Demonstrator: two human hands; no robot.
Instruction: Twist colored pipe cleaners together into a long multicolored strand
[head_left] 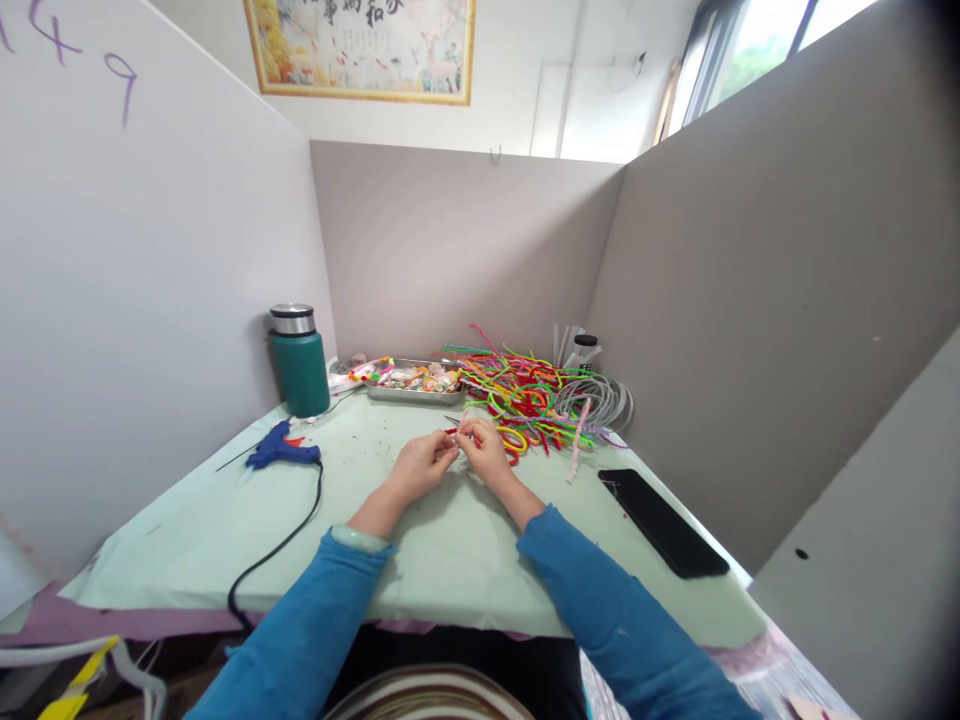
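My left hand [421, 463] and my right hand [486, 450] meet over the pale green table cover [420, 540], fingertips pinched together on a thin pipe cleaner piece [459, 437] with a red bit showing. What exactly lies between the fingers is too small to make out. Just beyond my hands lies a tangled pile of coloured pipe cleaners [525, 392] in green, red, yellow and pink. Both arms wear blue sleeves, and a pale bracelet sits on my left wrist.
A blue glue gun [279, 449] with a black cord lies at the left. A green flask [298, 362] stands at the back left, a metal tray [411, 380] of small pieces behind my hands. A black phone [663, 522] lies at the right. Grey partitions wall three sides.
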